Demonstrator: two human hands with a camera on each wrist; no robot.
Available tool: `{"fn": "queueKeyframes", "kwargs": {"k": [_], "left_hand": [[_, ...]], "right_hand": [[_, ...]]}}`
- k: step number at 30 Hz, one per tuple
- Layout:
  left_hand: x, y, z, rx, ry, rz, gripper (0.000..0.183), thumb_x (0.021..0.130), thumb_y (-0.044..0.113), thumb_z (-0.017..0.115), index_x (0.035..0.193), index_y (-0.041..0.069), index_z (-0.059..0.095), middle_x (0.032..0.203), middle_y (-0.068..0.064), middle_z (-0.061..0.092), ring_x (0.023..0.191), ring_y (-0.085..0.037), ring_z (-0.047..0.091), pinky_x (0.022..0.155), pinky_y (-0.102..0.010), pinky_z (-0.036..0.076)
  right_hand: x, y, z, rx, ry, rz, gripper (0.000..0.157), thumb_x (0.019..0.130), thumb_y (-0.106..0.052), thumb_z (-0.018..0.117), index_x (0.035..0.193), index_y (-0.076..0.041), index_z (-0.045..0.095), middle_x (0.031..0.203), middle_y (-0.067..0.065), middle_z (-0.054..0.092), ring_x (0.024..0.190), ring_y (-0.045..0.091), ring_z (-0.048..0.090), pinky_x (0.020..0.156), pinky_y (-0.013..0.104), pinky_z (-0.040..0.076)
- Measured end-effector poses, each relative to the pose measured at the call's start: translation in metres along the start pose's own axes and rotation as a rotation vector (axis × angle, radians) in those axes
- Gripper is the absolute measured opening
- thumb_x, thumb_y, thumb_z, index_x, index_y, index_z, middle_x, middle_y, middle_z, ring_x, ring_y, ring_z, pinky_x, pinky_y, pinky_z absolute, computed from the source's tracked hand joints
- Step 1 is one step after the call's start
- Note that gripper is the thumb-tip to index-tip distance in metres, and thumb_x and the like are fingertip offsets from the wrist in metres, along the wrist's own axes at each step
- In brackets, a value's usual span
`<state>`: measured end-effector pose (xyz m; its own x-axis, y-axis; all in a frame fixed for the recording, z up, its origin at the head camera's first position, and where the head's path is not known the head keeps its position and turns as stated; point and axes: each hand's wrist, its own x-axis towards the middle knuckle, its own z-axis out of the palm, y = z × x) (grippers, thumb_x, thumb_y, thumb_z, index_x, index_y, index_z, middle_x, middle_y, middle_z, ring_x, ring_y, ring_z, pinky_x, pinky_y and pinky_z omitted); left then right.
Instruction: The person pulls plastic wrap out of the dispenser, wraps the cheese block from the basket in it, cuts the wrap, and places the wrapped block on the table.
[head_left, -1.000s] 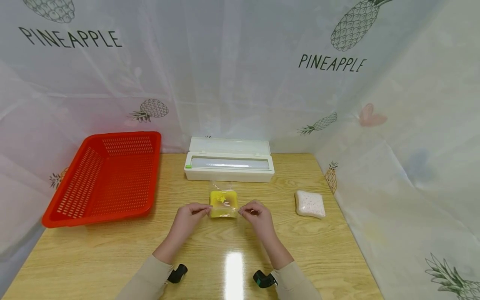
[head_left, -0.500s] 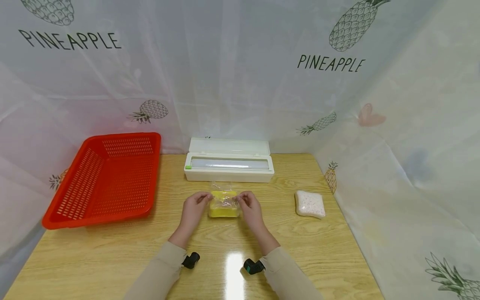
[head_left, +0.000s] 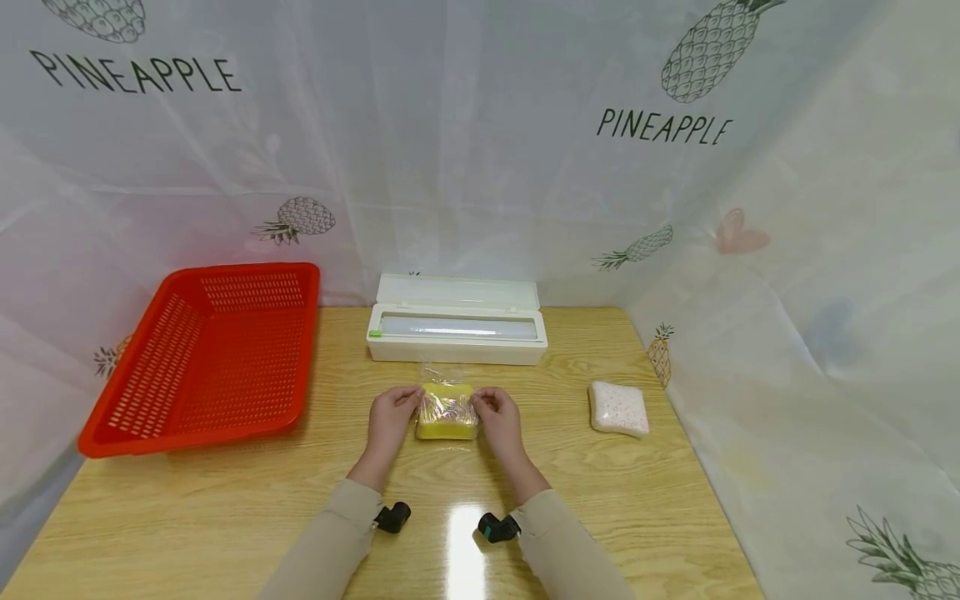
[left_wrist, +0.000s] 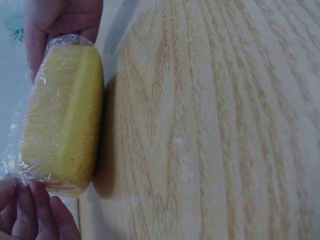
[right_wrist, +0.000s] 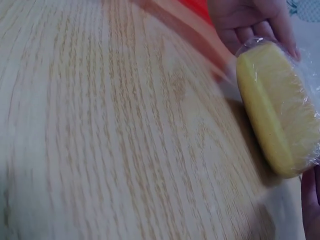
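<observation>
A yellow block (head_left: 446, 430) with rounded edges sits on the wooden table in front of me, with clear plastic wrap (head_left: 448, 404) folded over its near side and top. At the block's left side my left hand (head_left: 390, 418) pinches the wrap between thumb and fingers. My right hand (head_left: 499, 417) pinches the wrap at the opposite side. In the left wrist view, the film gathers at the left fingertips (left_wrist: 37, 200) and lies shiny over the yellow block (left_wrist: 75, 120). A loose flap of wrap extends beyond the block's far edge.
Behind the block stands a white plastic-wrap dispenser (head_left: 457, 350) with its lid raised. A red perforated basket (head_left: 306, 367) is at the left. To the right lies a white, pink-speckled block (head_left: 619, 408). A pineapple-print curtain (head_left: 465, 167) surrounds the table (head_left: 637, 517).
Both hands moved forward from the block's near corners, folding the wrap's near edge over its top. In the last half second they shifted slightly and the wrap now lies flatter.
</observation>
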<state>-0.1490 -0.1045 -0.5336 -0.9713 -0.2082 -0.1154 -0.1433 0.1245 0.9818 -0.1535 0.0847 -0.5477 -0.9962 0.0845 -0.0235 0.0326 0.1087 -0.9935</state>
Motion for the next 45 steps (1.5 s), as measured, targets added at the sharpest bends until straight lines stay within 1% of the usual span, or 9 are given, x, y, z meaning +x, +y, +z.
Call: {"fn": "queueKeyframes", "kwargs": {"k": [5, 10, 15, 18, 22, 26, 31, 36, 45], "left_hand": [[0.001, -0.005, 0.000, -0.012, -0.007, -0.048, 0.022, 0.094, 0.014, 0.066, 0.108, -0.002, 0.072, 0.090, -0.010, 0.068, 0.075, -0.016, 0.060, 0.069, -0.036, 0.054], [0.001, -0.011, 0.003, -0.040, -0.001, -0.078, 0.022, 0.093, 0.012, 0.067, 0.110, -0.002, 0.071, 0.096, -0.011, 0.066, 0.078, -0.014, 0.059, 0.069, -0.028, 0.053], [0.000, -0.014, 0.005, -0.058, 0.038, -0.071, 0.022, 0.089, 0.006, 0.071, 0.110, 0.000, 0.067, 0.087, -0.007, 0.057, 0.073, -0.014, 0.051, 0.060, -0.022, 0.048], [-0.003, -0.012, 0.004, -0.001, 0.082, -0.017, 0.020, 0.086, 0.004, 0.074, 0.104, 0.002, 0.067, 0.084, -0.005, 0.051, 0.073, -0.016, 0.047, 0.058, -0.022, 0.044], [-0.010, -0.007, 0.003, 0.065, 0.100, 0.104, 0.015, 0.083, 0.002, 0.075, 0.097, 0.005, 0.071, 0.089, -0.005, 0.056, 0.079, -0.019, 0.051, 0.067, -0.028, 0.046], [-0.017, -0.001, 0.005, 0.141, 0.035, 0.229, 0.012, 0.084, 0.003, 0.074, 0.096, 0.008, 0.075, 0.092, -0.002, 0.062, 0.085, -0.020, 0.055, 0.075, -0.035, 0.048], [-0.017, 0.000, 0.011, 0.292, -0.092, 0.316, 0.018, 0.084, 0.002, 0.071, 0.100, 0.008, 0.076, 0.088, -0.004, 0.059, 0.084, -0.022, 0.052, 0.073, -0.035, 0.044], [-0.016, -0.003, 0.013, 0.364, -0.139, 0.259, 0.029, 0.083, 0.006, 0.072, 0.112, 0.006, 0.072, 0.094, -0.007, 0.057, 0.090, -0.024, 0.051, 0.077, -0.037, 0.045], [-0.023, -0.012, 0.011, 0.191, -0.092, 0.084, 0.036, 0.085, 0.010, 0.076, 0.119, 0.003, 0.068, 0.109, -0.013, 0.054, 0.102, -0.028, 0.051, 0.090, -0.044, 0.047]], "right_hand": [[-0.007, -0.017, 0.000, 0.036, 0.001, 0.014, 0.012, 0.093, 0.000, 0.064, 0.099, 0.011, 0.063, 0.091, 0.018, 0.064, 0.080, 0.024, 0.059, 0.068, 0.025, 0.051], [-0.005, -0.008, 0.003, 0.045, 0.032, -0.020, 0.012, 0.091, 0.001, 0.066, 0.099, 0.010, 0.065, 0.089, 0.015, 0.064, 0.076, 0.016, 0.055, 0.064, 0.019, 0.049], [-0.002, 0.004, 0.007, 0.041, 0.092, -0.019, 0.018, 0.087, 0.000, 0.071, 0.104, 0.005, 0.068, 0.092, 0.011, 0.062, 0.080, 0.015, 0.055, 0.066, 0.019, 0.049], [-0.003, 0.006, 0.007, 0.021, 0.111, -0.030, 0.022, 0.084, 0.000, 0.074, 0.106, 0.002, 0.069, 0.095, 0.008, 0.058, 0.083, 0.017, 0.054, 0.068, 0.019, 0.048], [-0.004, 0.006, 0.006, -0.007, 0.118, -0.106, 0.022, 0.081, -0.001, 0.077, 0.102, -0.001, 0.072, 0.098, 0.008, 0.055, 0.087, 0.019, 0.052, 0.075, 0.024, 0.048], [-0.005, 0.001, 0.006, -0.067, 0.057, -0.231, 0.016, 0.081, -0.005, 0.078, 0.097, -0.004, 0.074, 0.098, 0.007, 0.062, 0.094, 0.023, 0.054, 0.086, 0.034, 0.045], [-0.004, -0.003, 0.009, -0.218, -0.080, -0.311, 0.008, 0.086, -0.011, 0.075, 0.093, -0.009, 0.076, 0.096, -0.001, 0.066, 0.099, 0.019, 0.053, 0.088, 0.039, 0.043], [-0.005, 0.001, 0.012, -0.328, -0.155, -0.278, 0.012, 0.087, -0.016, 0.075, 0.097, -0.010, 0.077, 0.101, -0.005, 0.060, 0.103, 0.017, 0.047, 0.087, 0.037, 0.041], [-0.016, 0.009, 0.015, -0.194, -0.064, -0.173, 0.023, 0.080, -0.014, 0.081, 0.101, -0.005, 0.075, 0.108, 0.002, 0.053, 0.103, 0.020, 0.050, 0.090, 0.034, 0.046]]}}
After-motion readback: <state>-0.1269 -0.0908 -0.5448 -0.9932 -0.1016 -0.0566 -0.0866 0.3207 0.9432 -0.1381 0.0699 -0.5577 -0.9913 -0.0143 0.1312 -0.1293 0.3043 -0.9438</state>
